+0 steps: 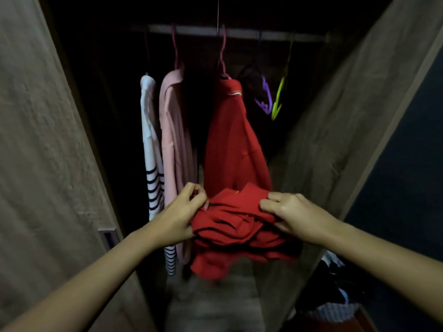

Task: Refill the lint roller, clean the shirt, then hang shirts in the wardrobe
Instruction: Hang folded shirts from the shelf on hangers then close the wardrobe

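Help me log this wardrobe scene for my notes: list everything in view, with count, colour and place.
rail: 1, pale, across the wardrobe top
striped shirt: 1, white with navy stripes, hanging far left
pink shirt: 1, pale pink, hanging beside the striped one
red shirt: 1, red, hanging in the middle, its lower part bunched in both hands
empty hangers: 2, purple and lime green, right of the red shirt
wardrobe doors: 2, grey-brown, open at either side
clothes pile: 1, mixed colours, lower right on the floor
left hand: gripping red fabric
right hand: gripping red fabric
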